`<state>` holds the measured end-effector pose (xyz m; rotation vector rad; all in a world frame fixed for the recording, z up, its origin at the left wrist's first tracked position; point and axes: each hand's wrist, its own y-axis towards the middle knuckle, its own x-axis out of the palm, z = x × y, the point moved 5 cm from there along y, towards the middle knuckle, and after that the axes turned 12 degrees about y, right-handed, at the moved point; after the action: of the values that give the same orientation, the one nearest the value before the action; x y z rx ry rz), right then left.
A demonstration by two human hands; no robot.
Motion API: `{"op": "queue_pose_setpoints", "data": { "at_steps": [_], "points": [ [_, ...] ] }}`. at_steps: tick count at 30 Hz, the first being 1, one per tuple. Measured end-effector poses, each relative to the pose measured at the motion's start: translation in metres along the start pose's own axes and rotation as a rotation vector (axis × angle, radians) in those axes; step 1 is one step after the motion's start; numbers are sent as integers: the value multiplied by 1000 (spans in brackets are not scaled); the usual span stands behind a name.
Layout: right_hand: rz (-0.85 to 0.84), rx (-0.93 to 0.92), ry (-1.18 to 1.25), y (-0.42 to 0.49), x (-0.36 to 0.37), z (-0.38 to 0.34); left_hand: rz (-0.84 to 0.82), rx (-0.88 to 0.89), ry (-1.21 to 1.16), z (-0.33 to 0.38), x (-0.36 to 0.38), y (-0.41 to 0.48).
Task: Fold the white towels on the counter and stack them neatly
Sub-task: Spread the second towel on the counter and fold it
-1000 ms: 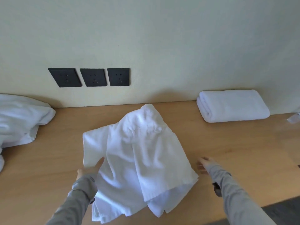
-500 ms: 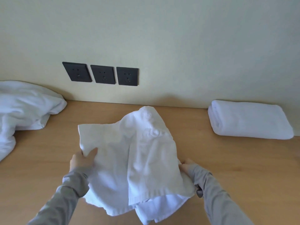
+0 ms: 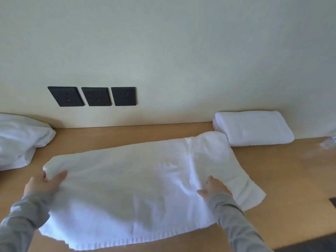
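Note:
A white towel lies spread wide across the wooden counter, its right end doubled over in a narrow flap. My left hand grips the towel's far left corner, thumb on top of the cloth. My right hand holds the towel near the fold on the right, fingers sunk into the fabric. A folded white towel sits against the wall at the back right, touching the spread towel's far corner. A heap of unfolded white towels lies at the far left.
Three black wall sockets sit above the counter. A small white object lies at the right edge. The counter's front edge and dark floor show at lower right.
The towel was bunched in the middle; both hands have pulled it apart sideways, so it now lies stretched out wide. My left hand went left, my right hand right.

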<state>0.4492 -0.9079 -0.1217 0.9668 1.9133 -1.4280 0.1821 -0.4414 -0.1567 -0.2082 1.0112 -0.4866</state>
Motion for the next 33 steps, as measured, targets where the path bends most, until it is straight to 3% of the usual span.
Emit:
{"op": "queue_pose_setpoints", "data": {
  "at_steps": [2, 5, 9, 11, 14, 17, 21, 26, 29, 33],
  "points": [
    [-21, 33, 93, 9, 15, 18, -49, -48, 22, -40, 20, 31],
    [119, 17, 185, 24, 9, 38, -53, -92, 72, -66, 37, 50],
    [290, 160, 331, 48, -15, 71, -21, -75, 143, -34, 35, 22],
    [267, 235, 389, 68, -21, 87, -7, -94, 193, -22, 36, 10],
    [212, 308, 374, 82, -19, 103, 29, -102, 208, -24, 41, 2],
    [303, 308, 336, 87, -16, 109, 39, -142, 228, -27, 47, 1],
    [430, 304, 462, 95, -15, 115, 49, -180, 245, -35, 50, 0],
    [382, 247, 406, 107, -29, 129, 42, -208, 246, -38, 52, 2],
    [443, 297, 390, 113, -43, 144, 43, -214, 242, -41, 54, 4],
    [388, 317, 306, 107, -32, 137, 45, -216, 234, -41, 53, 1]
  ]
}}
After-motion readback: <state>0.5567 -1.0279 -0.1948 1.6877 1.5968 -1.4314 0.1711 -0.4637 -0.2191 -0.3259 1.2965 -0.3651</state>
